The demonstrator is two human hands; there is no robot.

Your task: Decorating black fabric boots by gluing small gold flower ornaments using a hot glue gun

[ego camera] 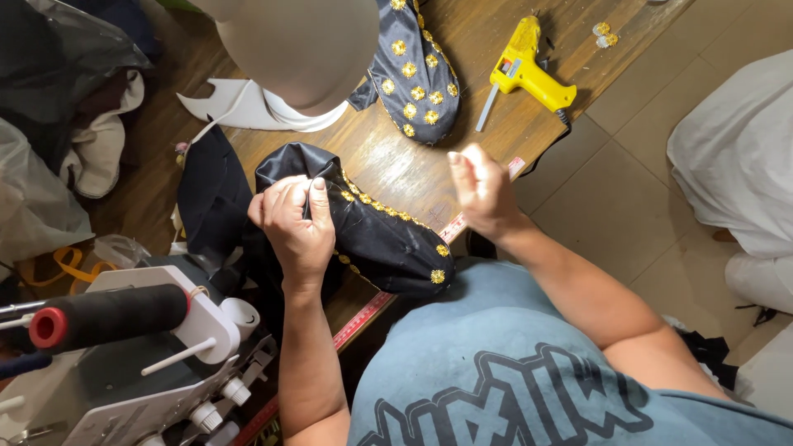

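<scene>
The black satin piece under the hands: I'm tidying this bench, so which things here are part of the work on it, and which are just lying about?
In hand:
black satin piece with gold studs
left hand, pressing it down
right hand, raised beside it

Lying about:
second studded piece
yellow glue gun
white cut shapes
thread spool
tape measure along the wooden table

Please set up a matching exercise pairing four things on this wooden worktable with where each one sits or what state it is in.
Things:
1. yellow plastic glue gun
2. black satin piece with gold studs
3. black thread spool with red end
4. right hand

Places or states:
A. pinched by the left hand
B. raised above the table, holding nothing visible
C. lying near the table's far edge
D. mounted on the white machine at lower left

Pairs: 1-C, 2-A, 3-D, 4-B
</scene>
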